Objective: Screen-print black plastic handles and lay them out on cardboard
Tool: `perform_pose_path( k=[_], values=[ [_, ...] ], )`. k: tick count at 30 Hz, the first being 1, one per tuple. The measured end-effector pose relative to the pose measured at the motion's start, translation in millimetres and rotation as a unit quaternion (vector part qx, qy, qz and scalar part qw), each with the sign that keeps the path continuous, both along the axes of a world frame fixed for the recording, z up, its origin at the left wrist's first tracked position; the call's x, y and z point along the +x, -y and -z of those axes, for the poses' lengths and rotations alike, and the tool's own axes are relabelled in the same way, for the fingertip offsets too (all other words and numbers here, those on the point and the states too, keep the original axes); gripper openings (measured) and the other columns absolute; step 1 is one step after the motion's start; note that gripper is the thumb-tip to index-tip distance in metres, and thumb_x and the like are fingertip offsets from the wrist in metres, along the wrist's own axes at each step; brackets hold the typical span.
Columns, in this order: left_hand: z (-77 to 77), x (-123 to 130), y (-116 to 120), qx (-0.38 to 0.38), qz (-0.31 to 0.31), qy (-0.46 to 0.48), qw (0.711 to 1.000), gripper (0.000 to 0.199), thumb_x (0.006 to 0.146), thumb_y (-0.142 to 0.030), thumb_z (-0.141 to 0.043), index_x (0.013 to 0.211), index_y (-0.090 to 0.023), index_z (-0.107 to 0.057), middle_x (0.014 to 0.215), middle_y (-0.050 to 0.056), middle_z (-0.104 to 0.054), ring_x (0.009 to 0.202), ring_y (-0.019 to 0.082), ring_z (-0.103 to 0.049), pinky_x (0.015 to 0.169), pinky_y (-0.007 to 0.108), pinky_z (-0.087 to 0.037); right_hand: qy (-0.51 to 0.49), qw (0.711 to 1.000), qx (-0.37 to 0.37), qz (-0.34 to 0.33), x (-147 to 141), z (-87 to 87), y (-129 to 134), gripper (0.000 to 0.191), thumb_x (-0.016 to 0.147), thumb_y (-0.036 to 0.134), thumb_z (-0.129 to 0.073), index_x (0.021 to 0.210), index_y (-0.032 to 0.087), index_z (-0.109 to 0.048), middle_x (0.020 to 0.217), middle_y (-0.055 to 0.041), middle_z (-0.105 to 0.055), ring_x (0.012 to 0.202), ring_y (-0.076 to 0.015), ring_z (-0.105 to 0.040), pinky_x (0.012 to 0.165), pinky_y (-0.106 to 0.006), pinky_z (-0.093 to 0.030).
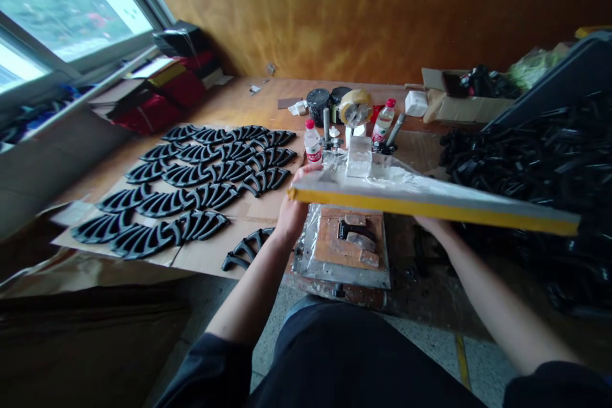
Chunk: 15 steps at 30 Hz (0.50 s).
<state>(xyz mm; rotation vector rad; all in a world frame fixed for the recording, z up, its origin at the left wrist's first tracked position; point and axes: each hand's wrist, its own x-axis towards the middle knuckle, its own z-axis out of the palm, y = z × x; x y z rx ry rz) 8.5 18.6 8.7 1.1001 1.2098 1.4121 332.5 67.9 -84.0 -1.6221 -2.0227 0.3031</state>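
A wide flat frame with a yellow front edge is raised and tilted over the work table. My left hand is closed round its left end. Behind and under its middle is my right hand, its fingers hidden by the frame. A clear block stands at the frame's back side, below a roll of tape. Beneath the frame, a wooden plate bears a black curved part and small blocks.
Rows of black ribbed parts lie on cardboard at the left. Two red-capped bottles and black jars stand behind the frame. A heap of black parts and an open carton are at the right.
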Motion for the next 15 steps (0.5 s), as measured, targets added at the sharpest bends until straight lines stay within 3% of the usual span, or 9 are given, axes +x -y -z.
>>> perform_pose_path(
  k=[3, 6, 9, 10, 12, 13, 15],
  values=[
    [-7.4, 10.9, -17.2, 0.021, -0.006, 0.041, 0.999, 0.052, 0.094, -0.057, -0.037, 0.122, -0.017, -0.055, 0.099, 0.007, -0.067, 0.085, 0.015, -0.065, 0.071, 0.026, -0.052, 0.060, 0.995, -0.026, -0.079, -47.6, 34.3, 39.0, 0.028, 0.086, 0.043, -0.064, 0.080, 0.016, -0.069, 0.086, -0.0076, -0.071, 0.082, -0.0196, -0.063, 0.079, -0.031, -0.052],
    [8.0, 21.8, -1.7, -0.018, -0.044, 0.044, 0.998, 0.054, 0.095, -0.058, -0.035, 0.128, -0.018, -0.050, 0.100, 0.007, -0.068, 0.087, 0.016, -0.065, 0.069, 0.026, -0.052, 0.133, 0.983, -0.068, -0.110, -81.7, 47.7, 58.4, 0.014, 0.086, 0.030, -0.065, 0.081, 0.016, -0.063, 0.094, -0.0119, -0.067, 0.096, -0.0268, -0.059, 0.087, -0.039, -0.047],
    [45.4, 34.5, 42.8, -0.158, 0.038, 0.032, 0.986, 0.061, 0.089, -0.063, -0.044, 0.125, -0.016, -0.054, 0.098, 0.012, -0.071, 0.086, 0.020, -0.066, 0.064, 0.027, -0.052, 0.109, 0.982, -0.127, -0.083, -94.7, 43.3, 62.0, 0.014, 0.093, 0.025, -0.053, 0.080, 0.019, -0.055, 0.082, -0.0094, -0.065, 0.086, -0.0258, -0.060, 0.078, -0.036, -0.047],
    [59.1, 38.8, 59.1, -0.218, 0.088, 0.038, 0.971, 0.064, 0.085, -0.066, -0.048, 0.124, -0.015, -0.055, 0.101, 0.014, -0.071, 0.086, 0.022, -0.067, 0.062, 0.028, -0.052, 0.085, 0.985, -0.131, -0.078, -100.0, 39.7, 63.6, 0.016, 0.095, 0.026, -0.049, 0.081, 0.020, -0.053, 0.079, -0.0083, -0.064, 0.084, -0.0252, -0.060, 0.076, -0.035, -0.046],
    [82.5, 44.7, 86.2, -0.283, 0.121, 0.076, 0.948, 0.067, 0.082, -0.069, -0.050, 0.122, -0.016, -0.056, 0.109, 0.016, -0.069, 0.091, 0.025, -0.067, 0.062, 0.030, -0.054, 0.043, 0.989, -0.106, -0.093, -119.6, 31.2, 71.4, 0.018, 0.097, 0.028, -0.045, 0.081, 0.022, -0.050, 0.078, -0.0076, -0.062, 0.083, -0.0252, -0.059, 0.075, -0.035, -0.045],
    [91.2, 44.7, 95.6, -0.291, 0.101, 0.098, 0.946, 0.065, 0.082, -0.070, -0.049, 0.118, -0.016, -0.057, 0.109, 0.016, -0.068, 0.093, 0.025, -0.067, 0.063, 0.031, -0.054, 0.031, 0.989, -0.083, -0.115, -134.2, 26.7, 77.7, 0.019, 0.097, 0.030, -0.044, 0.081, 0.022, -0.050, 0.080, -0.0081, -0.061, 0.085, -0.0257, -0.058, 0.077, -0.036, -0.045],
    [103.1, 34.4, 106.1, -0.282, 0.003, 0.118, 0.952, 0.058, 0.083, -0.070, -0.046, 0.101, -0.017, -0.059, 0.101, 0.012, -0.068, 0.090, 0.023, -0.066, 0.064, 0.029, -0.054, 0.021, 0.982, -0.042, -0.181, -170.5, 18.8, 92.3, 0.020, 0.098, 0.029, -0.042, 0.082, 0.022, -0.052, 0.084, -0.0096, -0.061, 0.088, -0.0268, -0.056, 0.081, -0.038, -0.045]
  ],
)
